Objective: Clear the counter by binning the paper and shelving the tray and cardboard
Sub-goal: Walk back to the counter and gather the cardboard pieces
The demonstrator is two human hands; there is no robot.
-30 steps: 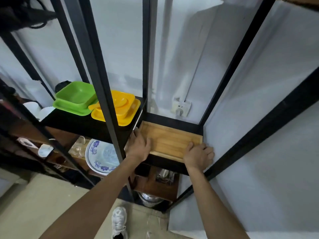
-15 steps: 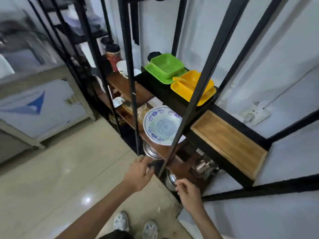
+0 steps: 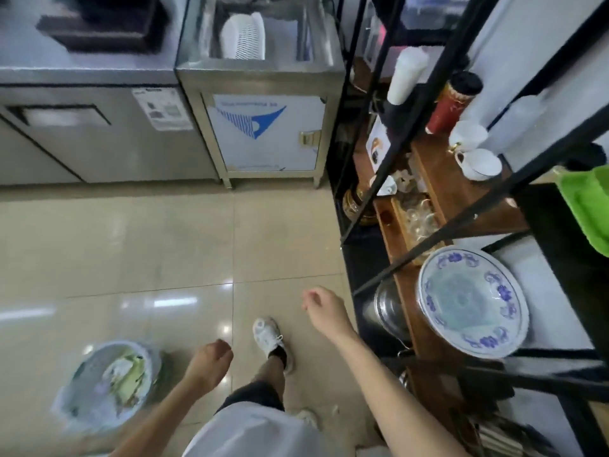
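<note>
Both my hands hang over the tiled floor and hold nothing. My left hand (image 3: 211, 359) is loosely curled into a fist, just right of the waste bin (image 3: 74, 387). The bin is lined with a pale bag and holds crumpled paper (image 3: 127, 374). My right hand (image 3: 324, 308) is higher, fingers loosely apart, close to the black metal shelf rack (image 3: 405, 120) on the right. The wooden tray and the cardboard are out of view.
The rack carries a blue-and-white bowl (image 3: 471, 300), white cups (image 3: 479, 163), a red canister (image 3: 451, 103), glasses and a green tray (image 3: 590, 206). Steel counters (image 3: 99, 140) and a steel cabinet (image 3: 263, 133) stand ahead. My white shoe (image 3: 268, 334) is on the floor.
Both hands let go of the wooden tray on the shelf and dropped away. The view swung left and down from the rack to the floor, bin and counters.
</note>
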